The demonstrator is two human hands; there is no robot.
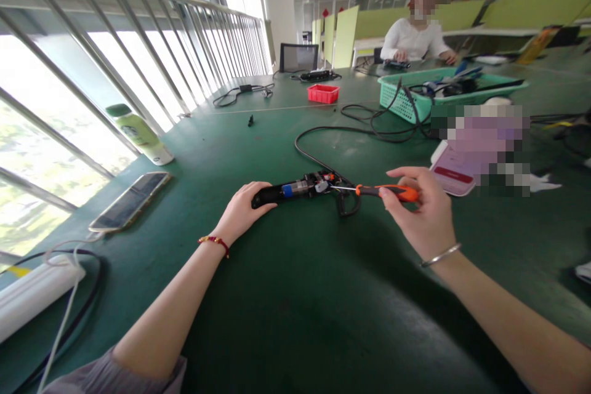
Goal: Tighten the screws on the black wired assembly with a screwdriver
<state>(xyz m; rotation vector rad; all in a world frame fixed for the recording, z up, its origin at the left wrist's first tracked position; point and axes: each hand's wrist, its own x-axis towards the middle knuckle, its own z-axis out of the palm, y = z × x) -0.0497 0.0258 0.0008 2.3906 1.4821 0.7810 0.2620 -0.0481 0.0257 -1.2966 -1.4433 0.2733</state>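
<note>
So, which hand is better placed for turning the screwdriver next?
Probably the right hand: it grips the screwdriver, with the shaft pointing toward the opened device. The left hand is occupied, holding the device's black end.

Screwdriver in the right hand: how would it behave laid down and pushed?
The screwdriver is likely stiff, given its straight metal shaft. It may roll in an arc, since its handle is much thicker.

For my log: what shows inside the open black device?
Inside the black device are a blue band, a silvery cylinder and, near the screwdriver, a pale part and an orange piece. What lies beneath them or the left hand is covered.
</note>
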